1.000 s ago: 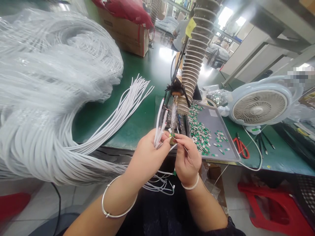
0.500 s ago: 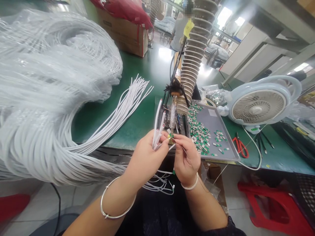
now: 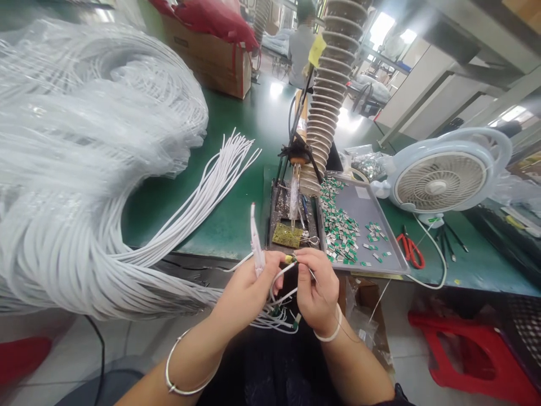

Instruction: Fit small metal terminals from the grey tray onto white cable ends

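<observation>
My left hand (image 3: pixel 247 287) is closed around several white cables (image 3: pixel 257 251), whose ends stick up above the fist. At its fingertips is a small connector board (image 3: pixel 289 259), partly hidden, with a yellow spot on it. My right hand (image 3: pixel 316 287) is pinched against the other side of that board, and a thin solder wire (image 3: pixel 313 275) shows between its fingers. Just beyond both hands, a soldering iron (image 3: pixel 295 192) hangs tip down in a stand over a yellowish sponge (image 3: pixel 287 235). Finished-looking cable ends with green boards (image 3: pixel 296 321) dangle below my hands.
A large bundle of white cables (image 3: pixel 169 231) in plastic covers the left. On the right are a grey tray (image 3: pixel 386 242) of small green boards, red-handled pliers (image 3: pixel 411 251) and a fan (image 3: pixel 439 175). A ribbed duct (image 3: pixel 333 96) comes down behind the iron.
Both hands have come down toward me, taking the board away from the iron's tip and uncovering the sponge. The cables in my left hand have drawn together and lean left.
</observation>
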Demonstrator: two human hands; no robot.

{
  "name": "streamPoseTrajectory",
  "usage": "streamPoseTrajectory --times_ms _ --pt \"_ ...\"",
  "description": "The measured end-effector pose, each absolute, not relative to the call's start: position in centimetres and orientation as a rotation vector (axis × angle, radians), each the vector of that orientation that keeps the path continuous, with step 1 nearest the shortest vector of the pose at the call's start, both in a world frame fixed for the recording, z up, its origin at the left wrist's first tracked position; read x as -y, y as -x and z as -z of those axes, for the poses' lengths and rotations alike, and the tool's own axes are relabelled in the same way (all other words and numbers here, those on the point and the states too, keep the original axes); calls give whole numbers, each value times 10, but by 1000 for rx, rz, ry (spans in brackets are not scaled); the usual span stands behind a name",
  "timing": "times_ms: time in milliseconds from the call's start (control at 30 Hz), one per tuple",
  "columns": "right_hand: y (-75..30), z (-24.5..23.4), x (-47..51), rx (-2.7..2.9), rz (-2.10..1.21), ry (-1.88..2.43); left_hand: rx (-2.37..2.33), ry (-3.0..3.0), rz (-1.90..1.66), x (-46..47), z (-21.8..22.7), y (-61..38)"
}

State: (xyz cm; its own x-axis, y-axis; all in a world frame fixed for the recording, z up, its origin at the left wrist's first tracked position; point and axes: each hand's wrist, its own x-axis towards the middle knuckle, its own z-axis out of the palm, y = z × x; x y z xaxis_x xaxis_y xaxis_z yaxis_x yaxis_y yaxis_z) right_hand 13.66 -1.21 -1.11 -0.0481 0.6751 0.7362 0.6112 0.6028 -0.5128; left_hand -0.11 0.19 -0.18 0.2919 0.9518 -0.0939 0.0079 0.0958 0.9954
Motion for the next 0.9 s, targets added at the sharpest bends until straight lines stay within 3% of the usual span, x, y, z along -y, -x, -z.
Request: streamPoseTrajectory --times_ms 300,433,600,900 --pt "-174 5 31 1740 -7 1223 -1243 -1289 -934 4 9 15" --pt "-203 -11 15 1724 109 1492 -1061 -1213 -900 1 11 17" --pt "-226 -20 -18 1876 1 1744 -774 -940 -915 -1 17 15" --pt "-231 -18 -34 2005 -125 1864 -663 -655 -1033 -1 11 6"
